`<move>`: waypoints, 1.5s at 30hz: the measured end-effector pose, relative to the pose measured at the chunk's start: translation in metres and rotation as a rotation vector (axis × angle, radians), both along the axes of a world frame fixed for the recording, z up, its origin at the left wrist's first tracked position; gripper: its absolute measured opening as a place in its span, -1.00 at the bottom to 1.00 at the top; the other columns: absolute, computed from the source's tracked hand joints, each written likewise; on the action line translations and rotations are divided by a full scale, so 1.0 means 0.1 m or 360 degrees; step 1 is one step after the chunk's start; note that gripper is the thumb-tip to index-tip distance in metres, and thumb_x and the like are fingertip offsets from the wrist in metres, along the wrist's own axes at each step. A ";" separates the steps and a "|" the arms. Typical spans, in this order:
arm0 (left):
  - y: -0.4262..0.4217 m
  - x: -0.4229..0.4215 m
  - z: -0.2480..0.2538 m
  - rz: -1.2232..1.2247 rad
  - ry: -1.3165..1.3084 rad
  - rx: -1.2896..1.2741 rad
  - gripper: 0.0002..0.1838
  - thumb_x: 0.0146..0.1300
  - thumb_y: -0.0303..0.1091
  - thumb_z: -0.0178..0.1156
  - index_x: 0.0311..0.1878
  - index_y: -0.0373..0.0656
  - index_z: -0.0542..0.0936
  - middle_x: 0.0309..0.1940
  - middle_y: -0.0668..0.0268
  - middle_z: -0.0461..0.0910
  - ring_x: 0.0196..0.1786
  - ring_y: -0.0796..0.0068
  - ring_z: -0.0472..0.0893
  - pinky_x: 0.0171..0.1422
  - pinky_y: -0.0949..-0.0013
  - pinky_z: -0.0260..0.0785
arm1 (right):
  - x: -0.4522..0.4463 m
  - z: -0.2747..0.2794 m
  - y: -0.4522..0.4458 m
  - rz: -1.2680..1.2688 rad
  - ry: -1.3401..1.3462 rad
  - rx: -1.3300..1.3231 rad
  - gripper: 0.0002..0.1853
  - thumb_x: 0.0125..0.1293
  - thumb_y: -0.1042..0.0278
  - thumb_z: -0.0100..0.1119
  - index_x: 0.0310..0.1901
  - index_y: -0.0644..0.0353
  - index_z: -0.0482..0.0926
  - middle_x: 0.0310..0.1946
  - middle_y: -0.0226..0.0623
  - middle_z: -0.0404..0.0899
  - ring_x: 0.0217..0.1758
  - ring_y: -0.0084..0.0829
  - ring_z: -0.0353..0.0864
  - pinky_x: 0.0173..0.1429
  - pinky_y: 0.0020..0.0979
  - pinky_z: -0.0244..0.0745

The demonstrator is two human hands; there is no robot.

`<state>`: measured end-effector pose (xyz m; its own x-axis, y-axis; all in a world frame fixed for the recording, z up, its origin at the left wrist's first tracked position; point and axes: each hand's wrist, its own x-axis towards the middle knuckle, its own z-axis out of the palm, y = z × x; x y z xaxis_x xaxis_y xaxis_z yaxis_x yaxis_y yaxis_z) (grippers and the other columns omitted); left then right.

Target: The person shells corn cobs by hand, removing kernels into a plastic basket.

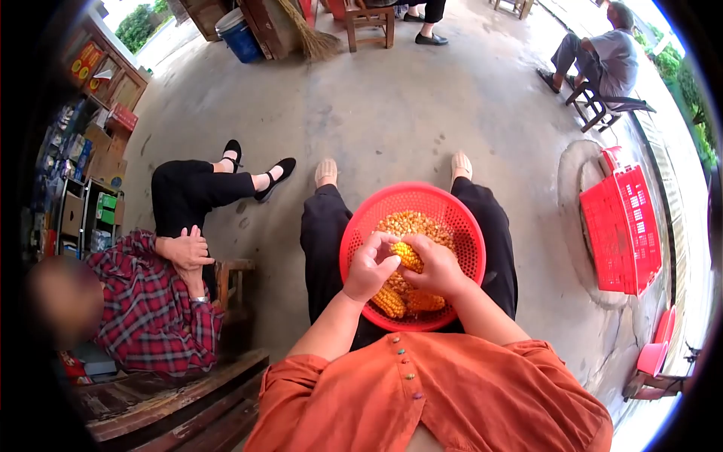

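A red plastic colander (350, 235) rests on my lap between my knees. Over it, my left hand (369, 270) and my right hand (437, 268) are closed around one yellow corn cob (407, 258). The fingers of my left hand curl at the cob's left side, with the thumb against it. My right hand grips its right side. Loose corn kernels (413, 222) are heaped in the far half of the colander. Under my hands lie more corn cobs (389, 302) with kernels on them, partly hidden by my wrists.
A person in a plaid shirt (151, 301) sits close at my left. Red plastic baskets (623, 233) stand on the floor to the right. Another person (606, 64) sits on a chair at the far right. A blue bucket (239, 39) and a broom (312, 34) are at the back.
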<state>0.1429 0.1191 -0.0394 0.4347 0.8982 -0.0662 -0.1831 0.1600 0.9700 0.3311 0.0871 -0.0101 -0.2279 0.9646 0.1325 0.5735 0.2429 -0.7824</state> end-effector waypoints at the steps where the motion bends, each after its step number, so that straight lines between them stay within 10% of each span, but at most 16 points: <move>1: 0.01 0.00 0.00 -0.0002 0.0085 0.0021 -0.69 0.21 -0.65 0.11 0.02 -0.17 0.48 -0.17 0.46 0.49 -0.10 0.68 0.51 0.04 0.53 0.39 | 0.01 -0.03 -0.02 0.0008 -0.0038 0.0061 -0.39 0.06 0.24 0.44 0.16 0.16 0.46 -0.05 -0.04 0.59 0.01 0.01 0.62 0.04 -0.12 0.55; 26: 0.04 -0.01 -0.11 -0.0048 0.0722 0.0471 -0.71 0.17 -0.59 0.06 -0.01 -0.22 0.45 -0.32 0.33 0.44 -0.31 0.60 0.44 -0.16 0.45 0.35 | -0.04 0.01 -0.07 0.0007 -0.0274 0.0020 -0.44 0.09 0.15 0.39 0.15 0.09 0.54 -0.12 -0.06 0.63 -0.14 -0.01 0.67 -0.12 -0.09 0.57; 28: 0.05 0.00 -0.18 0.0060 0.0776 0.0525 -0.74 0.18 -0.49 0.09 -0.04 -0.20 0.49 -0.28 0.12 0.62 -0.23 0.24 0.67 -0.09 0.25 0.51 | -0.05 -0.02 -0.07 0.0003 -0.0247 0.0037 -0.44 0.09 0.16 0.39 0.15 0.10 0.54 -0.13 -0.05 0.63 -0.13 0.00 0.66 -0.10 -0.09 0.57; 45: 0.08 -0.03 -0.06 -0.0096 -0.0095 -0.0126 -0.70 0.31 -0.62 -0.02 0.09 -0.23 0.48 -0.10 0.31 0.58 -0.06 0.62 0.58 0.07 0.50 0.43 | -0.07 -0.15 -0.04 -0.0134 0.0150 -0.0224 -0.40 0.17 0.14 0.44 0.20 0.21 0.52 -0.07 -0.06 0.67 0.03 -0.22 0.68 0.13 -0.28 0.54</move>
<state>0.1402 0.1271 -0.0450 0.4930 0.8633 -0.1079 -0.2280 0.2479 0.9416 0.3238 0.0835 -0.0246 -0.1385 0.9903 0.0115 0.5099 0.0812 -0.8564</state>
